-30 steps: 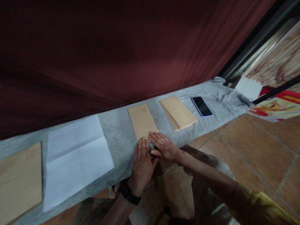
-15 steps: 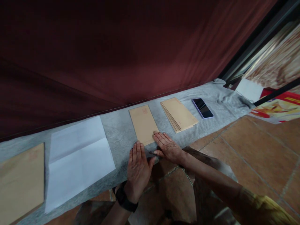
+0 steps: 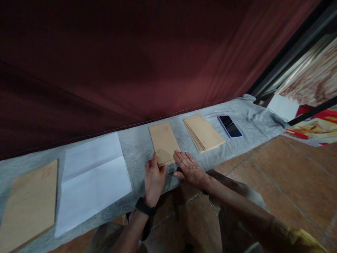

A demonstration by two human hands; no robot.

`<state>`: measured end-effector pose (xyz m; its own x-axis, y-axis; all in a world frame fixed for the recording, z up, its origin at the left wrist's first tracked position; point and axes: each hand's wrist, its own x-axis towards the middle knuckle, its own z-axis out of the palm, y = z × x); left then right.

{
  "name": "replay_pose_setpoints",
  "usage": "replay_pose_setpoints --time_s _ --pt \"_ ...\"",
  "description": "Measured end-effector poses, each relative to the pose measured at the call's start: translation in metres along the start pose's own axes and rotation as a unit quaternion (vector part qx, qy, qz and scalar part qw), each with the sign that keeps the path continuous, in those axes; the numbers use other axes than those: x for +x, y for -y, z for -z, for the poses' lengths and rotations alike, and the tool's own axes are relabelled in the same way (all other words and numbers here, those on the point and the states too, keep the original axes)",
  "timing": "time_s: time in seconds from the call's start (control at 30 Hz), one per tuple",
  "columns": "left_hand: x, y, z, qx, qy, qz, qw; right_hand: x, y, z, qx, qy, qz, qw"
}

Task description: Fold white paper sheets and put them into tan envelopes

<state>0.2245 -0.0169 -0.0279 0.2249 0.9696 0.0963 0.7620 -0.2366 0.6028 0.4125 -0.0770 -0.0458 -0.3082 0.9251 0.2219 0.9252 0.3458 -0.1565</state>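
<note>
Perhaps red lettering [image 3: 165, 128], middle envelope [image 3: 164, 143]

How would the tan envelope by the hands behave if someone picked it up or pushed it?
The tan envelope looks thin and papery, so it is probably light and easily bent. Lying flat on the grey cloth, it seems unlikely to roll or tip, though a push may rumple the cloth.

Dim light; red curtain [image 3: 147, 70] near-black upper left.
</note>
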Motion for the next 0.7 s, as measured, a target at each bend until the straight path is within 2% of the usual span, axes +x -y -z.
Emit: replay_pose_setpoints --time_s 0.13,0.3,0.37,0.47,0.57,0.7 --pt "0.012 -0.001 0.006 -0.064 0.033 0.063 0.995 0.001 0.0 -0.002 -0.003 0.01 -0.006 1.0" --pt "0.02 -0.004 0.013 -0.166 0.042 0.145 0.974 0.002 0.002 -0.006 -0.015 0.008 -0.014 1.0" --pt "0.02 -0.007 0.014 -0.244 0.063 0.17 0.953 0.003 0.004 -0.006 -0.018 0.006 -0.018 1.0" --pt "0.017 -0.013 0.017 -0.364 0.116 0.191 0.904 0.006 0.007 -0.004 -0.018 -0.006 -0.031 0.999" --pt "0.015 -0.022 0.021 -0.451 0.127 0.197 0.861 0.012 0.01 0.001 -0.017 -0.027 -0.054 0.998" --pt "0.011 -0.033 0.023 -0.493 0.121 0.18 0.843 0.021 0.014 0.007 -0.027 -0.021 -0.097 0.995"
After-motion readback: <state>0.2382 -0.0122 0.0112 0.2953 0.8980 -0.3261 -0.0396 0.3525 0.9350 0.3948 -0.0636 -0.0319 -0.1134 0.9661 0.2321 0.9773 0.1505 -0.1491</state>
